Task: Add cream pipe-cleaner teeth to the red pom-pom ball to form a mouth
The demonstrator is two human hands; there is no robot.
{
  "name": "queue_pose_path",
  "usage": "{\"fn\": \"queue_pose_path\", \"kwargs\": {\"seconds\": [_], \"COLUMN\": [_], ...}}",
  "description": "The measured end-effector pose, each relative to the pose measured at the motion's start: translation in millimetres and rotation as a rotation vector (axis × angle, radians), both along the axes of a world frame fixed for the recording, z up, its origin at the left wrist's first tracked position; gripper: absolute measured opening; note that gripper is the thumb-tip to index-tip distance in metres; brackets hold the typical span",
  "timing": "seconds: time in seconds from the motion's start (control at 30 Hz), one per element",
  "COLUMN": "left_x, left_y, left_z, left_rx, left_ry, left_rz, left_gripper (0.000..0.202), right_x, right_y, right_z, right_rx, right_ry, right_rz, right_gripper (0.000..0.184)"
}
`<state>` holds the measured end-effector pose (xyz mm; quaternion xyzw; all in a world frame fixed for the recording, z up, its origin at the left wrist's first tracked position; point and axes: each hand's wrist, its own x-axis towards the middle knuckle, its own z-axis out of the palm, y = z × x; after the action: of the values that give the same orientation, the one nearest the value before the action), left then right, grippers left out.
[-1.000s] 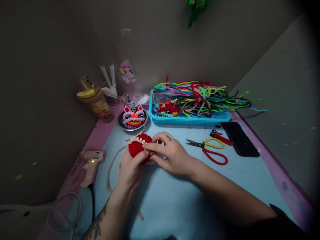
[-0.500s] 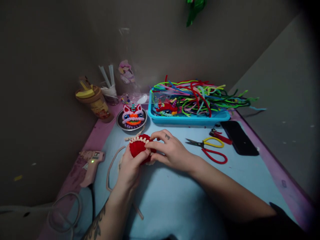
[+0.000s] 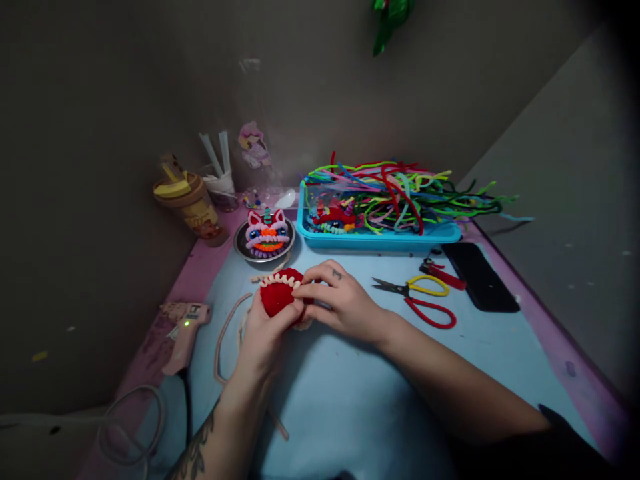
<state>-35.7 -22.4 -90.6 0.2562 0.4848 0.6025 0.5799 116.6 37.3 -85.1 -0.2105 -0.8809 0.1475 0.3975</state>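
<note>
A rounded red fuzzy craft piece (image 3: 278, 298), apparently made of pipe cleaners, has a wavy cream trim along its upper edge. My left hand (image 3: 264, 335) grips it from the lower left, thumb lying across its front. On its right side, the bent fingers of my right hand (image 3: 336, 299) pinch at the end of the cream trim. Both hands cover part of the piece. Cream pipe cleaner strands (image 3: 219, 347) lie on the blue mat (image 3: 345, 413) beside my left wrist. Beyond the piece, a finished-looking lion head (image 3: 268, 233) in pink and red sits in a metal dish (image 3: 240, 248).
Yellow-and-red-handled scissors (image 3: 413, 291), a red-handled tool (image 3: 445, 273) and a black phone (image 3: 477, 277) lie to the right. A blue tray (image 3: 380, 239) heaped with pipe cleaners (image 3: 400, 187) stands behind. Leftward are a lit pink glue gun (image 3: 184, 337), its cable and a lidded cup (image 3: 193, 207).
Both hands stay on the red piece with hardly any movement. The right fingers have shifted very slightly on the cream trim, and the whole view has moved a little.
</note>
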Motion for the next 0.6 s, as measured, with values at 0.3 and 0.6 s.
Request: {"fn": "queue_pose_path", "kwargs": {"seconds": [0.3,0.6], "left_x": [3.5,2.3], "left_y": [1.7,0.6], "left_z": [4.7,5.8], "left_rx": [-0.027,-0.003], "left_ry": [0.111,0.121], "left_rz": [0.055,0.059], "left_gripper": [0.04,0.034], "right_x": [-2.4,-3.7], "right_y": [-1.6,-2.7], "right_z": [-0.7,0.6], "right_rx": [-0.013,-0.037], "right_ry": [0.007,0.006], "right_rz": [0.017,0.022], "right_gripper": [0.017,0.023]}}
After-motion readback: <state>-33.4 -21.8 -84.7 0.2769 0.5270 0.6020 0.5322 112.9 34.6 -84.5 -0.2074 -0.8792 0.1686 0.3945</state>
